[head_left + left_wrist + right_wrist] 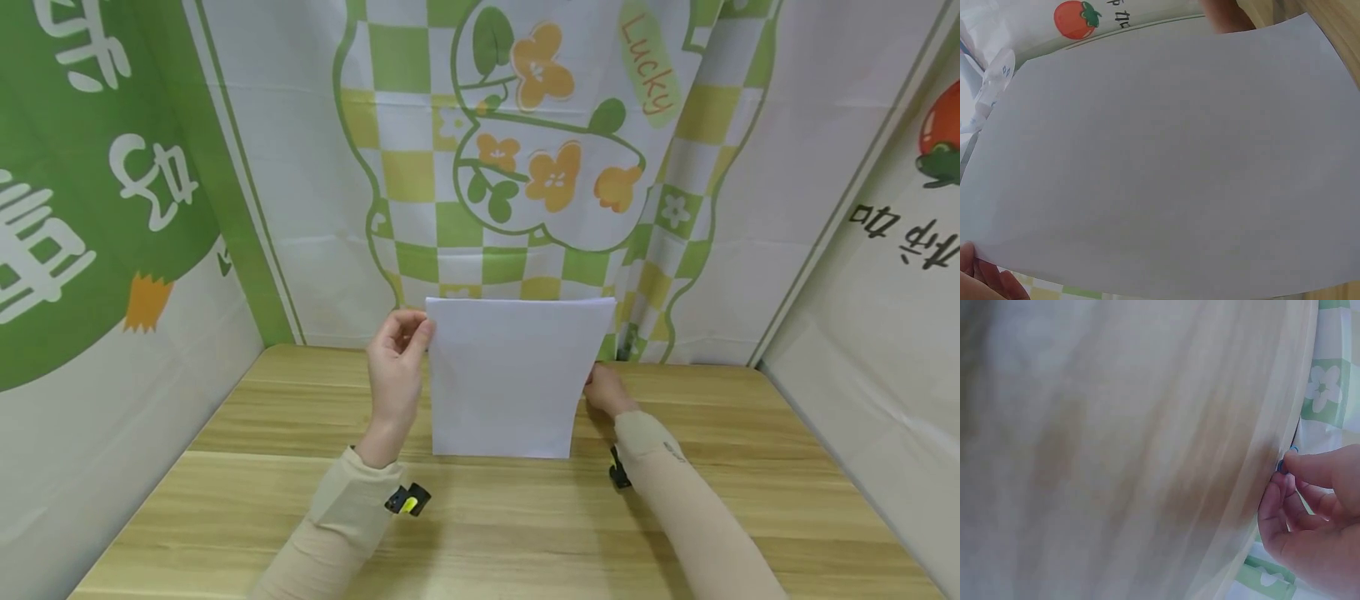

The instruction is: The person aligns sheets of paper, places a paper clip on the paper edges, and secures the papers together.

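White sheets of paper (517, 383) stand upright over the table, with slightly parted layers at the top right corner. My left hand (397, 358) pinches their upper left edge between thumb and fingers. In the left wrist view the paper (1166, 162) fills most of the picture. My right hand (609, 390) is low beside the paper's right edge, its fingertips partly hidden behind it. The right wrist view shows this hand (1316, 512) pinching a small blue thing (1282, 466) at the table's back edge; its kind cannot be told.
The wooden table (495, 525) ends at the back against a green and white checked curtain (408, 150). Printed cloth walls stand at the left (112, 250) and right (862, 250). A black strap piece (408, 500) sits at the left wrist.
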The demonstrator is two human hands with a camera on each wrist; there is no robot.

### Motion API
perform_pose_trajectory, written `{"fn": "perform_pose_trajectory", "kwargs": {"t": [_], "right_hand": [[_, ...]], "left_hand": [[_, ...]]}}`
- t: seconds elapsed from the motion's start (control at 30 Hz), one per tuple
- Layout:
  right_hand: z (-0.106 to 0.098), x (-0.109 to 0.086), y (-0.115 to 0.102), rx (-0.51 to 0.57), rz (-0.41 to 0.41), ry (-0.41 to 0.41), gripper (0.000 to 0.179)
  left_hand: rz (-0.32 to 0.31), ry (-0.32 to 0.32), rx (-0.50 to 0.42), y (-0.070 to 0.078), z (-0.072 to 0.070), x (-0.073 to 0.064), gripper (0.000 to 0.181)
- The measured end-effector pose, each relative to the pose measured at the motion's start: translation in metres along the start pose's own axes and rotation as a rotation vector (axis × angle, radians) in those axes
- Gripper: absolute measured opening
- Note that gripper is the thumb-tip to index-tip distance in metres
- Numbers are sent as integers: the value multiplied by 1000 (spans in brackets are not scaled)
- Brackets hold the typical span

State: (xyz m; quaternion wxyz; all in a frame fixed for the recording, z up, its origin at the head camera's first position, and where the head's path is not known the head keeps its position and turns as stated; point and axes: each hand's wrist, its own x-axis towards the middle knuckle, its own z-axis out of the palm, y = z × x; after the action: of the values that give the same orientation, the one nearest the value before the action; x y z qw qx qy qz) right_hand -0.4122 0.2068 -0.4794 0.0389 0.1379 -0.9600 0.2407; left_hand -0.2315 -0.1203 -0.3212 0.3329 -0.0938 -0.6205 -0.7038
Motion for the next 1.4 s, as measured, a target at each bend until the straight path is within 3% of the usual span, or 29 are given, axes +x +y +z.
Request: {"fn": "perform_pose_trajectory", "kwargs": {"t": [0.1, 0.17, 0.2, 0.27, 0.33, 0.47, 0.57, 0.67, 0.7, 0.77, 0.9, 1.4], "right_hand": [[24, 22, 43, 21, 9, -4, 12], [46, 39, 77, 31, -43, 61, 10], [52, 42, 85, 24, -15, 57, 8], [65, 51, 108, 44, -91, 119, 10], [69, 52, 116, 47, -123, 144, 9], [41, 30, 84, 90, -72, 63, 7], [7, 0, 36, 124, -20, 22, 6], [-15, -25, 2, 146, -8, 29, 7], [-24, -34, -14, 126, 41, 8, 9], [-31, -43, -23, 116, 27, 17, 9], [-34, -50, -31, 91, 51, 21, 10], [-36, -55, -29, 186, 105, -5, 6]], "left_hand": [[2, -3, 1, 0, 0, 0, 19], [3, -6, -1, 1, 0, 0, 19], [4, -8, -4, 1, 0, 0, 19], [6, -10, -10, 1, 0, 0, 18], [9, -10, -15, 1, 0, 0, 19], [12, -8, -22, 2, 0, 0, 20], [15, -10, -24, 2, -1, 0, 20], [15, -11, -28, 2, -1, 0, 19], [16, -12, -31, 3, -1, 0, 19], [15, -10, -34, 2, -1, 0, 19], [18, -8, -35, 1, 0, -1, 19], [19, 2, -27, 2, 0, -1, 18]]}}
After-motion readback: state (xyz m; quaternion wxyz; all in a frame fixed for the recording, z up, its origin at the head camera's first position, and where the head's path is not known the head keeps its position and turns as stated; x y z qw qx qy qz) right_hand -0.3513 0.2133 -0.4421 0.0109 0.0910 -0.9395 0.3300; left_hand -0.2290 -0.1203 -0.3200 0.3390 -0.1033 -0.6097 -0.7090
